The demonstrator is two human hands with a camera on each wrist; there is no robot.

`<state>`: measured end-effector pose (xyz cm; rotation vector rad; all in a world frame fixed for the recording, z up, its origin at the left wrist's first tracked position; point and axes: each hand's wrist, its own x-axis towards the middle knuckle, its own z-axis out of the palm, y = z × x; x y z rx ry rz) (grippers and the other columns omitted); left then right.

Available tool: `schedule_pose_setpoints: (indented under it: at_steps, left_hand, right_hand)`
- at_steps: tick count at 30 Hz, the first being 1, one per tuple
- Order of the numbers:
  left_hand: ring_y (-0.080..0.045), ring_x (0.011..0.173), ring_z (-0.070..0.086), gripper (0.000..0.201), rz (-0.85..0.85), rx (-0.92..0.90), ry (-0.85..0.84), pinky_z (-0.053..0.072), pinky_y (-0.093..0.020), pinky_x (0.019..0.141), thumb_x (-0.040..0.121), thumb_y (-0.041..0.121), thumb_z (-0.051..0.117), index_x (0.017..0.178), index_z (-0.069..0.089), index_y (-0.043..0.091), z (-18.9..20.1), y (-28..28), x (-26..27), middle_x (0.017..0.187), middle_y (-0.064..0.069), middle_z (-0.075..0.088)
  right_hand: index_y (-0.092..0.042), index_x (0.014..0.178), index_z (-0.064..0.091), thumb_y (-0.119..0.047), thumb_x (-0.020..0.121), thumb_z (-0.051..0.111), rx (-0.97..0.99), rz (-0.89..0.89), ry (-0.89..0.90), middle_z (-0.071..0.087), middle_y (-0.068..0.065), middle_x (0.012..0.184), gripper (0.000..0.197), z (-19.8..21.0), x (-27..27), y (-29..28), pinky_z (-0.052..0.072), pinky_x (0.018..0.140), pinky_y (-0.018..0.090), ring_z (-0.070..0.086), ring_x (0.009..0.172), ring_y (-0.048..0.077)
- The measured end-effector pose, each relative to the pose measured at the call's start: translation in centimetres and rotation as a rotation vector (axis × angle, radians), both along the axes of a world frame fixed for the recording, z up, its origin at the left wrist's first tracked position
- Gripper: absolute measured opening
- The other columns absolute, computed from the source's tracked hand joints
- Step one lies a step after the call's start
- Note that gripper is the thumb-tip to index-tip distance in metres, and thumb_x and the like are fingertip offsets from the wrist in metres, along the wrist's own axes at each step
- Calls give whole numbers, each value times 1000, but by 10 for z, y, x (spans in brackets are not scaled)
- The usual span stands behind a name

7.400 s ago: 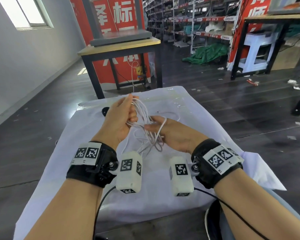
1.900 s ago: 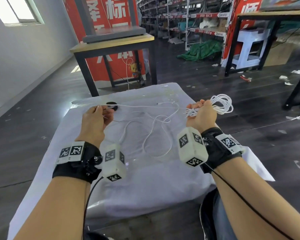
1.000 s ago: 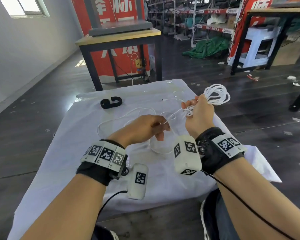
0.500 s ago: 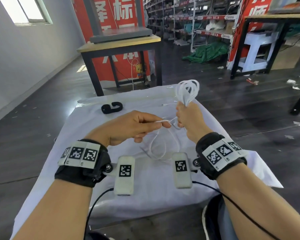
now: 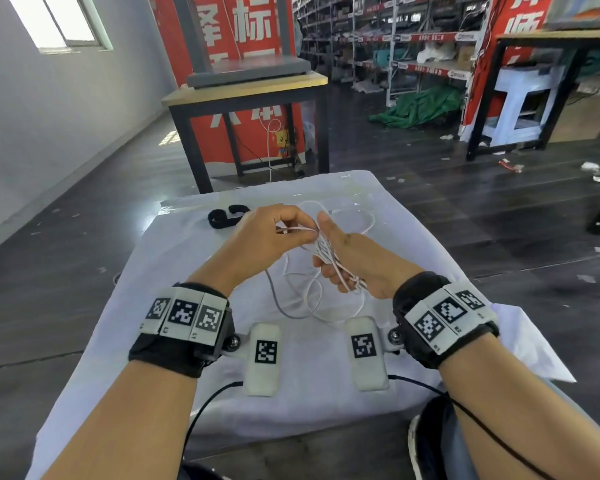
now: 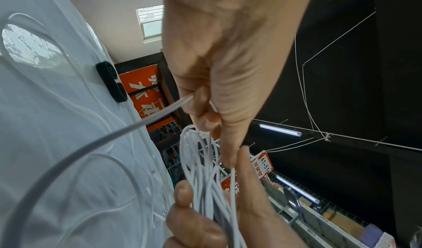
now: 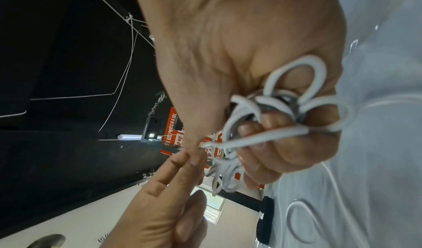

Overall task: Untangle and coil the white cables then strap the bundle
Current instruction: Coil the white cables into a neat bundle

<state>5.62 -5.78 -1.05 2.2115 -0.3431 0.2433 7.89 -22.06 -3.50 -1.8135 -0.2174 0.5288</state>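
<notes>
My right hand point(image 5: 347, 258) grips a bunch of coiled white cable point(image 5: 326, 252) above the white-covered table point(image 5: 174, 271). The same coil point(image 7: 271, 114) fills that fist in the right wrist view. My left hand point(image 5: 274, 233) pinches a single strand point(image 5: 296, 230) and holds it against the top of the bunch; the left wrist view shows that strand point(image 6: 146, 122) leaving my curled fingers. Loose loops of cable point(image 5: 312, 299) hang down onto the cloth below both hands. A black strap point(image 5: 225, 216) lies curled on the cloth at the far left, apart from both hands.
A wooden table with black legs point(image 5: 246, 95) stands just beyond the cloth, with red banners behind it. Storage shelves point(image 5: 395, 36) and a second table point(image 5: 551, 64) lie further off at the right. The cloth's edges drop to a dark floor on every side.
My right hand has lowered and turned the coil from upright to lying across its palm. My left hand has come up to meet it with the strand. Both hands have moved closer together.
</notes>
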Motion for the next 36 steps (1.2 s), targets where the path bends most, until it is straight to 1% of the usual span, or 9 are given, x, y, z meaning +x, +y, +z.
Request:
schedule_pose_setpoints:
  at_steps: [4,8,12,17,21,25,28,32,36]
  left_hand:
    - [1,60,51,15,47,134,-44,42,-10,57,85,23,70,97,65,30,-3,5,4,84,7,59]
    - [0,76,49,11,112,311,-80,34,-12,65,81,39,73,89,67,35,-4,10,6,87,9,51]
    - [2,75,48,15,149,403,-104,31,-10,62,78,47,71,81,67,32,-3,16,7,83,12,50]
    - [-4,67,49,36,187,504,-29,32,-17,58,77,54,68,69,70,19,-6,23,11,74,9,54]
    - [2,59,55,17,152,318,32,38,-15,58,82,42,71,79,72,25,-7,25,11,77,12,65]
    - [-5,43,48,5,207,138,0,43,-16,55,87,34,68,86,70,30,-10,30,12,77,8,63]
    - [-6,45,48,8,233,60,24,44,-20,54,89,30,66,87,74,29,-10,32,12,69,8,65]
    - [-4,42,44,14,283,-102,124,35,-14,42,92,23,61,92,75,24,-14,30,13,54,12,59]
    - [-5,44,43,17,315,-293,249,33,-14,41,92,28,63,97,73,15,-13,27,14,71,3,61]
  right_hand:
    - [-9,81,59,-76,84,34,-87,106,-8,47,-1,59,72,-2,-1,1,37,47,21,39,47,12]
    - [-11,81,55,-59,89,50,-171,215,-53,45,-1,62,49,-5,-2,1,33,49,23,36,52,13]
    - [-12,82,55,-37,95,56,-239,262,-80,55,0,64,28,-6,-3,0,32,48,22,39,51,12]
    - [-9,87,58,-34,93,57,-302,281,-129,52,-1,61,26,-5,-4,-2,30,46,21,36,51,13]
    - [-10,80,57,-36,94,56,-293,309,-86,47,-3,54,29,-6,-4,-2,29,46,22,35,49,13]
    - [-12,76,56,-39,95,53,-270,383,12,45,-6,47,34,-5,-5,-3,30,45,20,35,44,11]
    - [-11,75,53,-38,96,52,-158,395,55,41,-5,49,34,-3,-6,-3,30,44,19,34,42,9]
    - [-12,73,52,-36,96,53,-4,349,87,40,-4,50,33,0,-3,-5,31,47,20,34,44,9]
    - [-13,71,51,-34,96,53,44,263,111,41,-4,48,33,-2,0,-5,30,44,19,33,43,9]
